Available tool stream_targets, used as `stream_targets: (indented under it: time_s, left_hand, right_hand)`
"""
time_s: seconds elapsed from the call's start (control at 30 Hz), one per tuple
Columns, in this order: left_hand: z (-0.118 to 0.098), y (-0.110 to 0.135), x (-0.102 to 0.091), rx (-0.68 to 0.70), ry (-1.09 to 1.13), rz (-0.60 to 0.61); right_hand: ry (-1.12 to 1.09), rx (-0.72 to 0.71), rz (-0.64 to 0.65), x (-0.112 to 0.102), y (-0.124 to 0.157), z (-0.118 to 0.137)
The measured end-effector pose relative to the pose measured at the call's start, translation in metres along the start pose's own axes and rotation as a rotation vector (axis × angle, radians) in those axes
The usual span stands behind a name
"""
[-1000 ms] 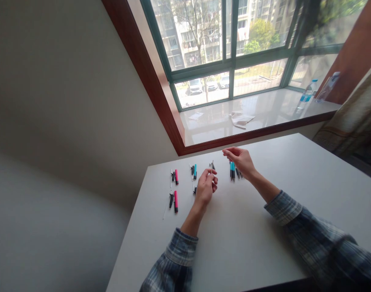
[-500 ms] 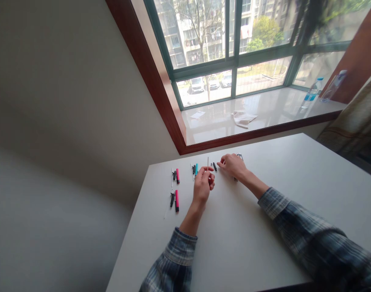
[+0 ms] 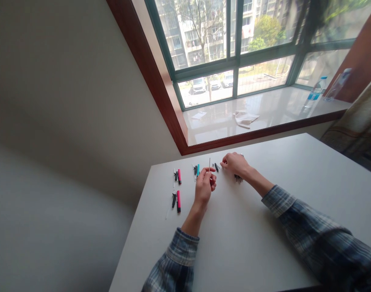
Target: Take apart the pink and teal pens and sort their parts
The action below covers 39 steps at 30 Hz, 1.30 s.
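Across the white desk (image 3: 282,170), the left hand (image 3: 205,187) pinches a thin white stick (image 3: 209,164) upright; the right hand (image 3: 235,165) has moved left, curled over something dark (image 3: 238,178).

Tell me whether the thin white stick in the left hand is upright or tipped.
Upright: the thin white stick stands pinched in the fingers of the left hand, its tip pointing up.

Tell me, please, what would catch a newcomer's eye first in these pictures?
The pink markers and teal marker stand out first, laid out with black pieces on the white table. At the table's far side, the left hand pinches a thin white stick upright, and the right hand is close to a black piece. Beyond, a large green-framed window shows parked cars.
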<state>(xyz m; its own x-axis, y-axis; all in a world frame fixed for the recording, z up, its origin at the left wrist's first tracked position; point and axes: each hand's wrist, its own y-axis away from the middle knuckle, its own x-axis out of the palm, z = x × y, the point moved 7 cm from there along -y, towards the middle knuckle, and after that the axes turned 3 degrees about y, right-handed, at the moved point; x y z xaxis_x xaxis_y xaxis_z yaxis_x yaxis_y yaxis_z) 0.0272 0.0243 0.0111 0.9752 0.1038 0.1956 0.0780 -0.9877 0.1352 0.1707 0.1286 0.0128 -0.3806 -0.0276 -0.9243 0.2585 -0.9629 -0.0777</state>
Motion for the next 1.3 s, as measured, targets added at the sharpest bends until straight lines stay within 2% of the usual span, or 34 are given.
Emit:
stream_targets:
  time_s: [0.53, 0.7, 0.77, 0.9, 1.0, 1.2, 1.3]
  left_hand:
    - [0.006, 0.002, 0.003, 0.013, -0.025, 0.046]
    - [0.006, 0.003, 0.002, 0.009, -0.019, 0.051]
    - [0.007, 0.003, 0.001, 0.009, -0.018, 0.047]
    - [0.008, 0.002, -0.003, 0.011, -0.016, 0.027]
    - [0.008, 0.001, -0.005, 0.013, -0.003, 0.009]
    - [0.008, 0.001, -0.002, 0.006, -0.003, 0.023]
    - [0.011, 0.0, -0.001, -0.001, -0.01, 0.047]
  right_hand:
    - [-0.223, -0.152, 0.11, 0.001, 0.005, 0.011]
    - [-0.281, -0.155, 0.081, 0.0, 0.001, 0.009]
    - [-0.386, -0.159, 0.091, -0.002, 0.0, 0.011]
    - [-0.723, -0.304, 0.267, -0.009, 0.006, 0.032]
    - [-0.863, -0.374, 0.38, -0.013, 0.014, 0.045]
    - [-0.952, -0.294, 0.396, -0.008, 0.013, 0.043]
    - [-0.999, -0.229, 0.303, -0.009, 0.008, 0.039]
